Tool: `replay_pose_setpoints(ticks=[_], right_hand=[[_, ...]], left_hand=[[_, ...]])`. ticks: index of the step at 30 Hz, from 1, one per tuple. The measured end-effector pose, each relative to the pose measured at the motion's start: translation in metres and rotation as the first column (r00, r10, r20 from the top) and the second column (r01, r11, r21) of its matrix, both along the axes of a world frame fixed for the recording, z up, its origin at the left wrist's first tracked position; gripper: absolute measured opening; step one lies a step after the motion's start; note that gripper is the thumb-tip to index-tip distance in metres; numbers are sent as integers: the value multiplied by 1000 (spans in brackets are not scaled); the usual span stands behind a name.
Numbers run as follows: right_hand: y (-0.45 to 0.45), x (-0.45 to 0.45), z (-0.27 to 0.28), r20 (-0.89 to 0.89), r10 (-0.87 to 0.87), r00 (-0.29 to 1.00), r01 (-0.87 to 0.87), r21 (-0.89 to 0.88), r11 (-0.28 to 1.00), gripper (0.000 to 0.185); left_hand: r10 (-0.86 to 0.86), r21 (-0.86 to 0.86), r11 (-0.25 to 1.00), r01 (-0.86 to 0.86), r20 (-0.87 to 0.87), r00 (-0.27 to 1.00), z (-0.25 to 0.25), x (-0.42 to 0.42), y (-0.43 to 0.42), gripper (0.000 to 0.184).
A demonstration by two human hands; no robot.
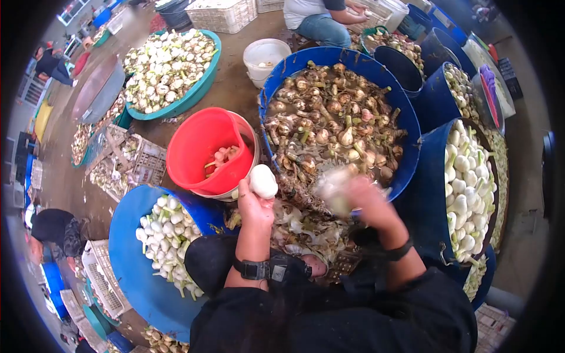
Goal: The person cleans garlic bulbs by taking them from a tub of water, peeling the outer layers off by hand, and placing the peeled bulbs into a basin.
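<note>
My left hand is closed round a clean white bulb, just beside the red bucket. My right hand is smeared by motion over the near rim of the large blue tub; a blurred whitish thing is at its fingers, too unclear to name. Brown, unpeeled bulbs lie in murky water in that tub. Inside the red bucket are a few pinkish pieces. Loose peelings are heaped below my hands.
Peeled white bulbs fill a blue basin at left and a blue barrel at right. A green tub of bulbs and a white bucket stand beyond. Another person sits at the top.
</note>
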State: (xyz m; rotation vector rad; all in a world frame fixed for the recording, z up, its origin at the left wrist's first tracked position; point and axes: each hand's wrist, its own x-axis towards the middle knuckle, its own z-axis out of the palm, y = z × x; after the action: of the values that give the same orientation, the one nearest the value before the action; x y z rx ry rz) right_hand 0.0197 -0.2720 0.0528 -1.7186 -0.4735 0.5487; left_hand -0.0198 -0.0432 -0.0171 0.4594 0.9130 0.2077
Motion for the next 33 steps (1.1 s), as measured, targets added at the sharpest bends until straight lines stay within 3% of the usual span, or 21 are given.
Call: replay_pose_setpoints(ticks=[1,2,3,4,5,9,10,12,14,16,18,19,20,22,23,24,26,27,30,32,33], right_hand=[[13,-4,-4,214,348,913,-187,-539,821,23],[19,-13,-32,300,527,795,-214,-674,707,19],[41,-18,-10,251,319,914,-95,-632,769,19],[49,-18,-9,331,146,932,7,-419,908,20],[60,-17,-7,403,39,914,107,-332,937,20],[88,-6,-13,386,-2,922,127,-298,946,21],[91,-1,-25,380,45,924,97,-345,934,20],[86,11,-51,369,88,925,72,-398,914,19],[71,29,-79,203,190,961,-21,-629,777,18],[52,59,-105,187,160,969,24,-719,695,18],[37,87,-136,311,178,934,100,-704,703,21],[34,104,-152,151,309,939,-96,-746,658,26],[32,103,-183,144,315,938,-105,-748,656,26],[30,106,-245,-53,361,931,-225,-863,453,27],[30,113,-254,-137,400,906,-315,-849,423,28],[27,118,-266,-132,403,906,-313,-849,426,28],[18,121,-299,31,443,896,-262,-768,584,17],[25,117,-280,111,451,886,-244,-715,655,18],[26,102,-141,-143,39,989,-118,-595,795,17],[10,92,-109,-437,120,891,-244,-240,940,16],[7,84,-98,-441,122,889,-249,-244,937,16]], left_hand=[[22,88,996,-25,34,999,3,2,-5,27],[8,81,997,-11,36,999,2,4,-8,27],[23,192,981,-35,63,998,0,3,-10,26],[38,298,952,-64,90,995,-3,0,-13,25],[23,432,900,-52,73,997,2,-1,-17,20],[-62,605,796,14,59,996,15,-5,-20,15],[-13,602,798,-21,52,999,11,-7,-18,17],[261,272,919,-284,118,958,35,-12,-11,23],[356,51,913,-405,385,851,39,-44,27,35],[366,-71,905,-419,632,684,34,-81,81,45],[661,-58,701,-710,426,618,38,-86,91,54],[535,-90,799,-595,557,635,38,-78,81,60],[403,-73,891,-448,579,709,30,-68,70,55],[198,75,965,-252,418,886,11,-46,51,32],[244,179,948,-264,126,961,28,-23,25,28],[234,193,952,-238,44,971,20,-12,13,24],[42,299,953,-40,1,999,2,-1,-1,18],[-28,368,929,37,-30,999,2,3,-8,18],[-234,444,858,258,-109,966,-10,8,-19,19],[-363,400,830,389,-141,921,-8,10,-28,24],[-393,385,819,426,-166,905,-7,11,-31,26]])
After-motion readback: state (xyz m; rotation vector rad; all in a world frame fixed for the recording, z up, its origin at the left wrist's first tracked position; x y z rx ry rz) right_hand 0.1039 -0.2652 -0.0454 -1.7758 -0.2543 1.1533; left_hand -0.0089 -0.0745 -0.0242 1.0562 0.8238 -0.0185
